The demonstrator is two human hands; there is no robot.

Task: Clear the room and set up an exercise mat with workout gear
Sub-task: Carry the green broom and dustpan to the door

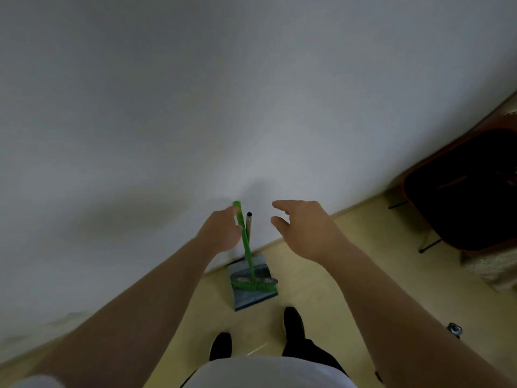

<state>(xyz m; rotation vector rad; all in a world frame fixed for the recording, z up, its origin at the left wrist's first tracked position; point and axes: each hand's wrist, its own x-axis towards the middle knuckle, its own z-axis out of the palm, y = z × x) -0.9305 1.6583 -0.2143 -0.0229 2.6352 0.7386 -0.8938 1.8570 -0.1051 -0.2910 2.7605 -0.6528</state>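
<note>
Rising upright just left of the released right hand (pixel 305 229), the green broom (pixel 247 247) is grasped by the left hand (pixel 221 232).

Left hand (pixel 221 233) touches the green broom (pixel 248 249) standing in a grey dustpan (pixel 253 299) by the wall (pixel 195 107); right hand (pixel 306 229) hovers, relaxed.

A white wall (pixel 195 107) meets a pale yellow floor (pixel 349 275) in dim light. A dark chair (pixel 461 191) stands right, beside a rug (pixel 492 271).
</note>
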